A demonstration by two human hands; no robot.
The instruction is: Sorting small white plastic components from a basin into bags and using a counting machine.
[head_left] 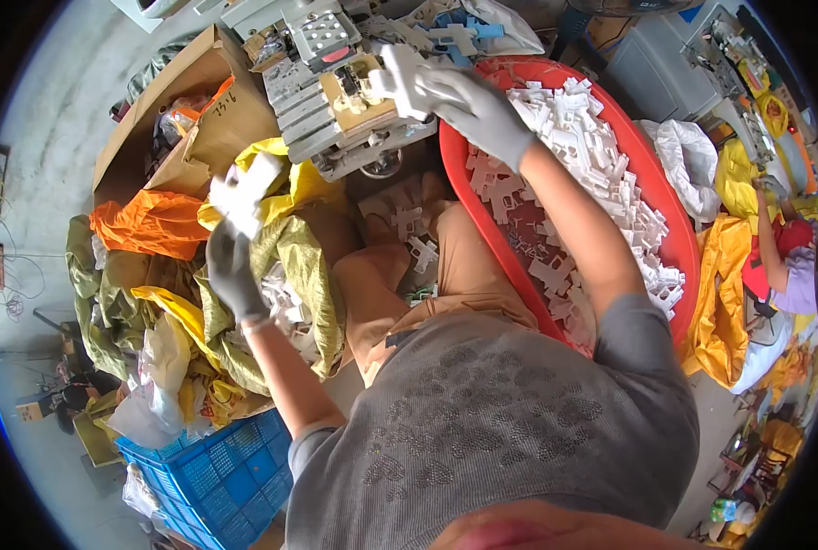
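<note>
My left hand [232, 275], in a grey glove, is closed on a white plastic toy gun part [246, 194], bright and blurred in the light. It is above an open olive woven sack [306, 266] with white pieces inside. My right hand [484, 115], gloved too, grips another white toy gun part [403, 84] by one end. That part is held at the metal machine [313, 137], beside a small fixture on a tan board [337, 99]. Whether it touches the fixture I cannot tell. Under my right forearm, many white toy gun parts [579, 137] fill a red tub [452, 156].
A cardboard box [230, 128] stands left of the machine, near orange bags [149, 225] and yellow bags. At lower left is a blue crate [212, 477]. Loose white parts [420, 254] lie between my legs. Another person's arm [771, 243] shows at far right, near yellow sacks [723, 293].
</note>
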